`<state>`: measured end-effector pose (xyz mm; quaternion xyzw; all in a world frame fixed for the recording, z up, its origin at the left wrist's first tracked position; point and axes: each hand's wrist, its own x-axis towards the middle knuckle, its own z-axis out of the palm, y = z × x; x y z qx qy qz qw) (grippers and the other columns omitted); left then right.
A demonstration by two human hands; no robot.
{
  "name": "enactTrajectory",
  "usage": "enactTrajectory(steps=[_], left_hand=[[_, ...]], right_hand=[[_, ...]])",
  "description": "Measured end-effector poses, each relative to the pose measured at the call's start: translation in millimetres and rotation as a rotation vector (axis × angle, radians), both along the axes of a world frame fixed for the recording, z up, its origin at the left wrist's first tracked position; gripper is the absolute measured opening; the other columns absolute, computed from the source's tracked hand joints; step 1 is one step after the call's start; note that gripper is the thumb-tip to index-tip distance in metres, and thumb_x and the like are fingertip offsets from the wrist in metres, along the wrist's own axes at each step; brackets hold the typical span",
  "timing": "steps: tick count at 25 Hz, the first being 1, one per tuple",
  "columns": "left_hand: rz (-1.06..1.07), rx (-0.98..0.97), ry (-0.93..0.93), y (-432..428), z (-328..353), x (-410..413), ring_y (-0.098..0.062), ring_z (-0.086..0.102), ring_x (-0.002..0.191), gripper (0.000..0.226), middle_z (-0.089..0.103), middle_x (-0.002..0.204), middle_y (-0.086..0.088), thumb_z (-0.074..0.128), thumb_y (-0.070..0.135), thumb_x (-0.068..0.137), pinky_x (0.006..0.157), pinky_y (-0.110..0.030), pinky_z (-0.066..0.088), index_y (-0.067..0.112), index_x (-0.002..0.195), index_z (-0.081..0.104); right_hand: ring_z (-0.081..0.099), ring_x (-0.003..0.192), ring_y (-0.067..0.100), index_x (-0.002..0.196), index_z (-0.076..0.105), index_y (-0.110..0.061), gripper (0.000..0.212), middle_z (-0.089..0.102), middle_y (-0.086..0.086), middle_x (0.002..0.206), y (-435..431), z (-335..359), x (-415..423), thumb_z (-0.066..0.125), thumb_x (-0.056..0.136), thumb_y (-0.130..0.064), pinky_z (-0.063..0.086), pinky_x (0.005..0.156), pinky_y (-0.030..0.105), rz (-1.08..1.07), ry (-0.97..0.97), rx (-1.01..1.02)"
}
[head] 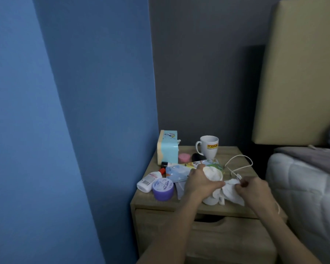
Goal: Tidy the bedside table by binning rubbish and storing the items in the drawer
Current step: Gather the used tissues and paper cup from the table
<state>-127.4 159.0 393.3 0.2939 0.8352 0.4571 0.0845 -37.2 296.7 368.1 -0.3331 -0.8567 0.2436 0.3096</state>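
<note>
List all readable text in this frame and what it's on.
"JOTUN": on the white mug, in a yellow and red logo.
"MOIST": on the lid of the purple jar; the word after it is blurred.
"6": seemingly, on the yellow packet; the rest is unreadable.
White bottle: label and barcode too small to read.
Tissue box: pictures only, no legible words.

Beige headboard (301,73) above a mattress (303,187) (white, quilted).

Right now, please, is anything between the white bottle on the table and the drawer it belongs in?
Yes: the drawer is shut, so its front bars the way. The left hand holds a cup, the right hand a tissue.
</note>
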Motion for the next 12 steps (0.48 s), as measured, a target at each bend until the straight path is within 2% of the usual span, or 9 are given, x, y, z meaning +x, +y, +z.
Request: enactTrajectory(steps=[4, 8, 10, 12], left_hand=[[0.023, -0.016, -0.012, 16, -1, -6, -0.024, 0.053, 0.119, 0.083, 0.056, 0.128, -0.004, 0.076, 0.052, 0.056, 0.095, -0.039, 0.048, 0.023, 0.128, 0.048], [0.011, -0.049, -0.058, 19, -5, -7, -0.028, 0.043, 0.128, 0.092, 0.04, 0.138, -0.009, 0.076, 0.049, 0.065, 0.101, -0.037, 0.041, 0.024, 0.141, 0.032], [0.016, -0.034, -0.039, 18, -7, -5, -0.027, 0.046, 0.124, 0.089, 0.045, 0.133, -0.007, 0.077, 0.051, 0.062, 0.099, -0.038, 0.044, 0.025, 0.137, 0.037], [0.052, 0.001, -0.001, 18, -4, -4, -0.023, 0.054, 0.117, 0.08, 0.057, 0.124, -0.003, 0.074, 0.054, 0.058, 0.094, -0.039, 0.049, 0.024, 0.127, 0.048]], right_hand=[[0.065, 0.077, 0.038, 0.066, 0.069, -0.011, 0.01, 0.07, 0.021, 0.074, 11, -4, -12, 0.067, 0.073, -0.019, 0.046, 0.061, 0.034, -0.016, 0.034, -0.026], [0.066, 0.074, 0.037, 0.07, 0.069, -0.007, 0.011, 0.071, 0.021, 0.074, 18, -3, -11, 0.07, 0.072, -0.018, 0.051, 0.065, 0.037, 0.048, 0.031, -0.066], [0.066, 0.078, 0.036, 0.078, 0.068, -0.007, 0.011, 0.071, 0.02, 0.081, 18, -4, -7, 0.072, 0.071, -0.015, 0.051, 0.068, 0.037, 0.074, 0.034, -0.062], [0.064, 0.084, 0.037, 0.095, 0.067, -0.003, 0.028, 0.068, 0.021, 0.093, 20, -7, -2, 0.072, 0.069, -0.012, 0.047, 0.073, 0.035, 0.075, 0.04, -0.039]])
